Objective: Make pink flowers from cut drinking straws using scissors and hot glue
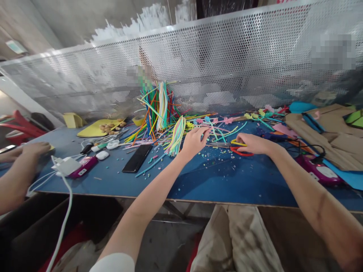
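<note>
My right hand (pixel 252 143) is on the scissors (pixel 241 153), its fingers at the yellow and red loops. The scissor blades point left toward my left hand (pixel 195 140). The fingers of that hand are pinched together; whatever is between them is too small to make out. Just left of it lies a bundle of pastel pipe-cleaner-like stems (pixel 176 136). Behind both hands are small blue, pink and yellow flower shapes (pixel 207 119) and loose turquoise stems (pixel 217 132). Tiny cut bits (pixel 224 166) are scattered over the blue table below my hands.
A black phone (pixel 137 158) lies left of my arm, near a purple power strip (pixel 84 167) with a white charger (pixel 65 166). Many coloured stems (pixel 154 113) stand against the perforated metal panel (pixel 227 68). Cardboard (pixel 334 139) occupies the right. Another person's hand (pixel 36 148) rests far left.
</note>
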Motion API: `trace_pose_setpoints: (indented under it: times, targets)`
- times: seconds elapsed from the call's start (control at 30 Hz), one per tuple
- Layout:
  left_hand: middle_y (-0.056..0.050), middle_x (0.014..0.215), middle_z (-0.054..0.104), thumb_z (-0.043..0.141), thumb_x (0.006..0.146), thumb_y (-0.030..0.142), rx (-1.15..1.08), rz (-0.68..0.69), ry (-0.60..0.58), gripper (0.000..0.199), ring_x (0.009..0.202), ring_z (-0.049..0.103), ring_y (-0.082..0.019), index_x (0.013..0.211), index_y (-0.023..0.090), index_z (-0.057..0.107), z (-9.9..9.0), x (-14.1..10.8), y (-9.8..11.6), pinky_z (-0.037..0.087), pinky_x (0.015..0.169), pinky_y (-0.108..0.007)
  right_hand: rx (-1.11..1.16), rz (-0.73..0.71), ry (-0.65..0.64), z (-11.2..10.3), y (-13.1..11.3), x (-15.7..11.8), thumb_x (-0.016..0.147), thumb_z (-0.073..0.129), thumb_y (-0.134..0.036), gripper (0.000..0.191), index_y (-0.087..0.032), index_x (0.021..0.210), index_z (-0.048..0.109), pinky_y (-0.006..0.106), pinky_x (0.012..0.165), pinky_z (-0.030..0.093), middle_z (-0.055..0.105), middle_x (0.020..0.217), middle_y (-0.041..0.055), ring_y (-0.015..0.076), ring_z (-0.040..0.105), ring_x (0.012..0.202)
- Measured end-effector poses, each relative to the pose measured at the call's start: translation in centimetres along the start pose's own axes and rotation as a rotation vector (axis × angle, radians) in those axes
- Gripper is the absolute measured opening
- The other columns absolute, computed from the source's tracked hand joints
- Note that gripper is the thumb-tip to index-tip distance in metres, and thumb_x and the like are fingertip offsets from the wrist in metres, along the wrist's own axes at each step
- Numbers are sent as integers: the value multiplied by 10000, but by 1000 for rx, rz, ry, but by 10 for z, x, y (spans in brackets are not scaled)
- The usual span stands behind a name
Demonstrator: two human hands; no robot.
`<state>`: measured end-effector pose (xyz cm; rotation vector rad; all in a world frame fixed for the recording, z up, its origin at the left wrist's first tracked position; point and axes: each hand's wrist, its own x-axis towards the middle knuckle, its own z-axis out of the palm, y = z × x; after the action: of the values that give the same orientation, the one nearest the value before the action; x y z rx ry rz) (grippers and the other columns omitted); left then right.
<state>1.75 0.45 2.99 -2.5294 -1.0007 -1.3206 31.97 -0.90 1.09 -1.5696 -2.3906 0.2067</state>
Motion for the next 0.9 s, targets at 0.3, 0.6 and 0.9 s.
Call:
trace_pose_setpoints:
  times: [0.3,0.6,0.9]
  targets:
    - [-58,889,773,482,1022,234,-166,52,-111,250,833,733,-161,1144,159,687,13,-6,27,571,811,-294,287,-293,641,-2,-61,0,950,616,-394,280,-263,1188,688,371,879,560,755,1025,30,194,713,872]
    - [-79,994,770,493,1017,209,-255,88,-46,241,910,734,-159,1155,143,680,19,-12,39,580,859,-292,411,-299,780,15,-69,-2,929,660,-350,160,-264,1003,772,345,818,599,787,947,17,196,747,869]
    - [-73,1008,762,513,1012,214,-204,67,-9,227,890,708,-149,1133,165,698,24,-17,37,574,834,-282,446,-336,745,17,-70,-1,938,642,-265,132,-269,965,771,342,801,581,780,921,9,182,736,844]
